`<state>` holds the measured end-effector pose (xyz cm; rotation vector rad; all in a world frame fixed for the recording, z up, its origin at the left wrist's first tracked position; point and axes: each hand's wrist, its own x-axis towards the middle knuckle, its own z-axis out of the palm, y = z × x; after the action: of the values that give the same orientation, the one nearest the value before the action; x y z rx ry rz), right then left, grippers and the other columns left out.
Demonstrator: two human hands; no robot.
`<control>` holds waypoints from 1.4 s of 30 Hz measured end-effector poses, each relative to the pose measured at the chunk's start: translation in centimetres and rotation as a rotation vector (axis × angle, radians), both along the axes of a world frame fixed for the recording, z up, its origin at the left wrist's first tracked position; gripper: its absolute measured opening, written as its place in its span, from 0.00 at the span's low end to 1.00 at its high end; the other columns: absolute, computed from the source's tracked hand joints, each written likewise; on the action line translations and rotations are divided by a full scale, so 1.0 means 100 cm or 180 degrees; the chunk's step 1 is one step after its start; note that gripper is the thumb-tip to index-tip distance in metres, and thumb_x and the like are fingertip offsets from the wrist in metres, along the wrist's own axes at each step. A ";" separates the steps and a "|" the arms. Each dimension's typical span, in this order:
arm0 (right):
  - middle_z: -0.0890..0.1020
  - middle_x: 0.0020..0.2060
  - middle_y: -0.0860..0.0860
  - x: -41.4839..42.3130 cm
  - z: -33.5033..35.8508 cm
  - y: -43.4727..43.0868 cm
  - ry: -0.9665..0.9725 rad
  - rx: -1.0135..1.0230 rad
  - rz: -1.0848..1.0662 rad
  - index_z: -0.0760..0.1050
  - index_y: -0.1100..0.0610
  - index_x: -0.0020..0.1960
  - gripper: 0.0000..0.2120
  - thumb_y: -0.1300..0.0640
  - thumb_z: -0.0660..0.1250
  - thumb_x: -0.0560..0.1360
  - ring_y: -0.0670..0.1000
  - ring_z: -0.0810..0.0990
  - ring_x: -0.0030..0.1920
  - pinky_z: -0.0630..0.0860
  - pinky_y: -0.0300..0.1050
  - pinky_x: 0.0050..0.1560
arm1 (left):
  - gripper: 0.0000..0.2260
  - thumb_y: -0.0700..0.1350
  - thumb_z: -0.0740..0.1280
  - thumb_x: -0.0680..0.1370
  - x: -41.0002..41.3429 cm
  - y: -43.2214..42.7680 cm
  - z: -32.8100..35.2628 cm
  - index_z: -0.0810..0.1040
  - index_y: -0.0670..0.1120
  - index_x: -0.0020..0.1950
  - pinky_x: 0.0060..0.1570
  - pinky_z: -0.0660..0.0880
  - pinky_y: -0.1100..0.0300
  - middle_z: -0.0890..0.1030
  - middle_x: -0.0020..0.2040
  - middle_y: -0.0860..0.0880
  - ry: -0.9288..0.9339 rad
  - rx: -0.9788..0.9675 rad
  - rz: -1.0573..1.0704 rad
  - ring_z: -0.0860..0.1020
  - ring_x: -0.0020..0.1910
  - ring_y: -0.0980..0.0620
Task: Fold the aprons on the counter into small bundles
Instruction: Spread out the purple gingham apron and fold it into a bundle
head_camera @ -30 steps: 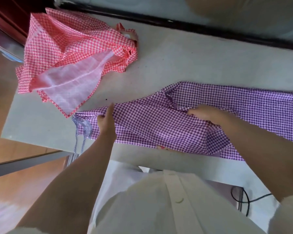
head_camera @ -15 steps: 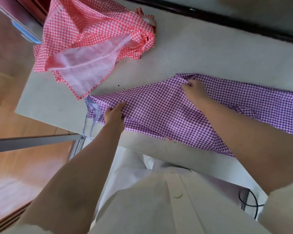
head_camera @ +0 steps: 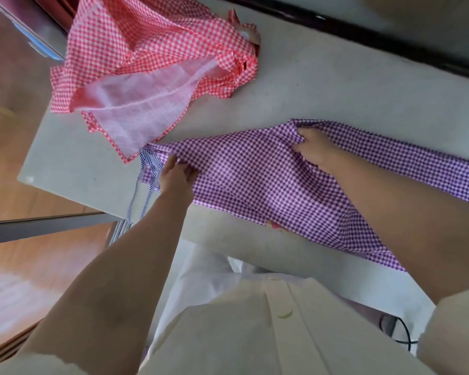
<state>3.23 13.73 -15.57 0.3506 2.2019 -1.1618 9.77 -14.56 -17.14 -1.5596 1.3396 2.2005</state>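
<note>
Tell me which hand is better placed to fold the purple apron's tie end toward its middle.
Left, probably. The left hand grips the purple apron at its tie end, beside the striped ties. The right hand holds bunched cloth at the far edge near the middle, better suited to anchoring.

Two aprons point(head_camera: 146, 50) point(head_camera: 255, 174), two hands point(head_camera: 175, 180) point(head_camera: 316, 150)

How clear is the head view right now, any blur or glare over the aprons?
Head view: purple apron and red apron checks crisp, evenly lit, no glare; left hand and right hand sharp; floor at lower left smeared, with a bright patch.
</note>
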 end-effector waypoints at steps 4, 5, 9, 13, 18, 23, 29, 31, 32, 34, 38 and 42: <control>0.83 0.53 0.56 -0.009 -0.011 0.003 -0.0039 0.0141 0.0095 0.79 0.60 0.60 0.17 0.70 0.59 0.77 0.55 0.81 0.53 0.76 0.48 0.60 | 0.08 0.44 0.65 0.79 -0.011 -0.001 0.000 0.78 0.42 0.54 0.50 0.80 0.55 0.82 0.52 0.45 0.0047 0.0118 -0.0086 0.81 0.49 0.49; 0.83 0.52 0.55 -0.011 -0.013 0.002 0.0017 0.0226 0.0113 0.80 0.61 0.59 0.17 0.70 0.59 0.76 0.55 0.81 0.51 0.76 0.46 0.58 | 0.09 0.48 0.66 0.78 -0.014 -0.001 0.000 0.78 0.43 0.53 0.52 0.79 0.55 0.82 0.52 0.46 0.0047 0.0128 -0.0126 0.81 0.50 0.49; 0.82 0.49 0.56 -0.014 -0.021 -0.001 0.0290 0.0723 0.0188 0.79 0.61 0.55 0.15 0.69 0.56 0.75 0.56 0.80 0.50 0.75 0.44 0.51 | 0.06 0.45 0.68 0.78 -0.020 0.006 -0.001 0.76 0.43 0.46 0.37 0.75 0.65 0.78 0.40 0.50 -0.0359 -0.0954 -0.1024 0.76 0.38 0.54; 0.80 0.54 0.56 -0.006 -0.020 0.005 0.0398 0.0975 0.0233 0.75 0.61 0.60 0.12 0.61 0.61 0.78 0.55 0.78 0.53 0.73 0.44 0.52 | 0.07 0.42 0.67 0.78 -0.009 0.003 -0.011 0.76 0.41 0.55 0.48 0.79 0.56 0.81 0.48 0.47 -0.0472 -0.1993 -0.1586 0.79 0.46 0.48; 0.78 0.62 0.53 0.014 -0.002 0.032 0.0553 0.0869 -0.0145 0.71 0.56 0.67 0.18 0.52 0.64 0.79 0.53 0.77 0.61 0.71 0.52 0.66 | 0.18 0.36 0.63 0.73 0.000 0.007 0.002 0.64 0.41 0.60 0.58 0.72 0.49 0.68 0.62 0.39 -0.0781 -0.3220 -0.1810 0.70 0.54 0.44; 0.81 0.60 0.55 0.055 0.010 0.088 0.1156 0.1202 -0.0841 0.75 0.59 0.63 0.14 0.61 0.59 0.80 0.55 0.79 0.60 0.72 0.54 0.65 | 0.14 0.35 0.63 0.73 -0.002 0.059 0.019 0.73 0.41 0.58 0.48 0.71 0.51 0.72 0.58 0.41 0.0618 -0.3993 -0.3140 0.73 0.53 0.43; 0.73 0.66 0.59 0.136 0.015 0.162 0.0776 0.1905 -0.2127 0.69 0.60 0.69 0.18 0.63 0.60 0.79 0.60 0.71 0.67 0.67 0.57 0.65 | 0.17 0.40 0.64 0.77 0.011 0.135 0.011 0.73 0.48 0.66 0.47 0.74 0.51 0.69 0.64 0.44 0.1080 -0.3619 -0.5199 0.73 0.58 0.43; 0.70 0.67 0.61 0.155 0.005 0.179 0.0238 0.1692 -0.2510 0.66 0.63 0.70 0.25 0.58 0.64 0.74 0.62 0.70 0.67 0.69 0.57 0.64 | 0.20 0.41 0.65 0.77 0.017 0.145 0.007 0.72 0.48 0.69 0.54 0.74 0.47 0.68 0.66 0.43 0.1008 -0.3696 -0.5246 0.69 0.63 0.42; 0.71 0.66 0.62 0.165 0.004 0.185 0.0008 0.1479 -0.2650 0.67 0.64 0.69 0.31 0.52 0.67 0.69 0.62 0.73 0.65 0.73 0.55 0.61 | 0.21 0.41 0.65 0.77 0.020 0.151 0.004 0.71 0.48 0.70 0.58 0.74 0.44 0.68 0.66 0.43 0.0943 -0.3747 -0.5239 0.68 0.64 0.42; 0.76 0.61 0.59 0.172 -0.002 0.192 -0.0080 0.0977 -0.2911 0.69 0.65 0.65 0.35 0.50 0.71 0.63 0.60 0.78 0.58 0.77 0.51 0.54 | 0.22 0.42 0.65 0.77 0.022 0.155 0.001 0.70 0.48 0.71 0.61 0.72 0.40 0.66 0.67 0.42 0.0839 -0.3928 -0.5230 0.67 0.65 0.41; 0.76 0.63 0.54 0.165 -0.006 0.193 -0.0401 -0.0027 -0.3104 0.67 0.60 0.71 0.30 0.56 0.73 0.72 0.57 0.76 0.61 0.75 0.52 0.60 | 0.22 0.43 0.65 0.78 0.026 0.161 -0.004 0.68 0.48 0.72 0.64 0.70 0.39 0.64 0.70 0.41 0.0701 -0.4182 -0.5281 0.65 0.66 0.40; 0.78 0.60 0.53 0.159 0.002 0.186 -0.0815 -0.0824 -0.2795 0.69 0.60 0.70 0.27 0.55 0.72 0.74 0.56 0.78 0.56 0.75 0.54 0.58 | 0.23 0.46 0.66 0.78 0.028 0.167 -0.004 0.67 0.49 0.73 0.66 0.68 0.38 0.63 0.71 0.41 0.0521 -0.4217 -0.5292 0.63 0.68 0.39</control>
<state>19.13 32.35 -15.40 1.3524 1.6474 -1.6945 12.53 2.16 -17.51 0.1848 2.6806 0.2810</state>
